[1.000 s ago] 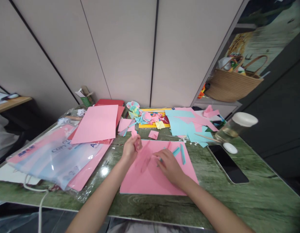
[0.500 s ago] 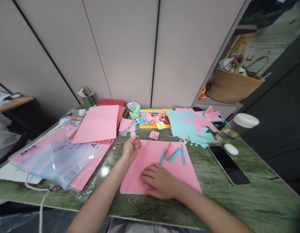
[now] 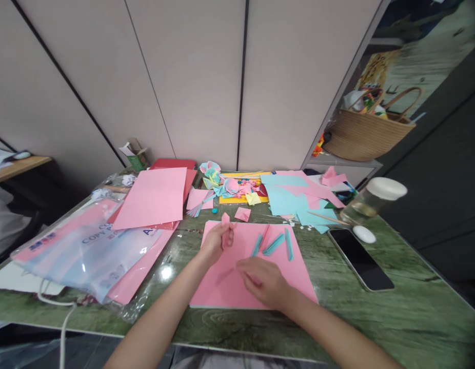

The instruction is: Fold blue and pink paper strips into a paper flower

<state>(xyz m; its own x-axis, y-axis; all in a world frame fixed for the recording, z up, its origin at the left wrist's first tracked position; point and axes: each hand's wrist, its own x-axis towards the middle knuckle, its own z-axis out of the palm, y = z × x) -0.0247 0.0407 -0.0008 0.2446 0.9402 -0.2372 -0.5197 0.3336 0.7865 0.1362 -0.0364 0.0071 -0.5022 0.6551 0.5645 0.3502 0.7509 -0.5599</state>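
Observation:
A folded pink paper strip (image 3: 225,221) stands upright in my left hand (image 3: 215,245), whose fingers are closed around it. My right hand (image 3: 269,283) is curled just above the pink sheet (image 3: 218,287), and a narrow pink paper piece (image 3: 253,279) shows between its fingers. On the sheet, beyond my right hand, lie several folded blue strips (image 3: 274,244) and one folded pink strip (image 3: 265,238). Past the sheet's far edge is a small folded pink square (image 3: 242,213), with a little blue round object (image 3: 215,210) to its left.
Pink sheets (image 3: 153,197) and a plastic paper bag (image 3: 91,246) cover the left. At the back are paper flowers (image 3: 210,169), a yellow tray (image 3: 226,200) and blue paper scraps (image 3: 285,200). A phone (image 3: 360,260), white oval object (image 3: 364,234) and jar (image 3: 370,200) stand right.
My left hand has moved right and nearer, over the sheet, with the pink strip. My right hand has lifted and curled, with a pink piece showing in it.

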